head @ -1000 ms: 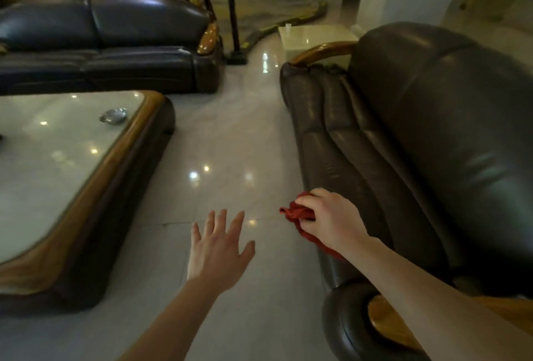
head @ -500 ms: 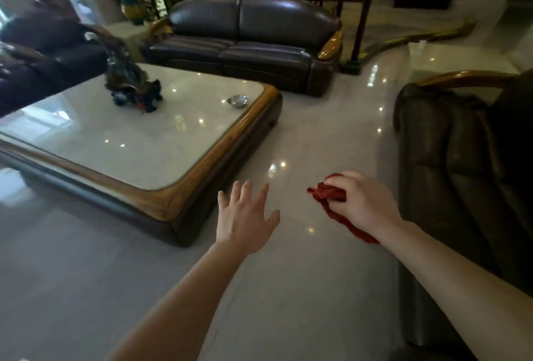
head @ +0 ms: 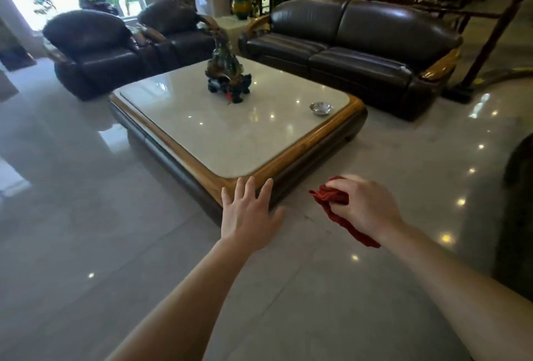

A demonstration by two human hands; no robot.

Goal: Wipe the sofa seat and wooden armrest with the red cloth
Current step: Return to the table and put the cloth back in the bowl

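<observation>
Lower centre-right of the frame, the right hand (head: 366,210) is closed around the bunched red cloth (head: 336,203), held over bare floor. The left hand (head: 249,215) hangs empty, fingers spread. The two-seat leather sofa (head: 360,52) sits upper right; I'd flatten the cloth before wiping seat and wooden armrest (head: 441,65).

Red cloth (head: 336,202) bunched in right hand (head: 364,210), left hand (head: 248,213) spread w/ nothing in it, above floor (head: 86,216) nr coffee table (head: 288,158).

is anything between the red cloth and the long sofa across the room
Yes. The red cloth is bunched in the right hand over bare floor, and the low coffee table sits between it and the long sofa. Open floor runs past the table's right side.
</observation>
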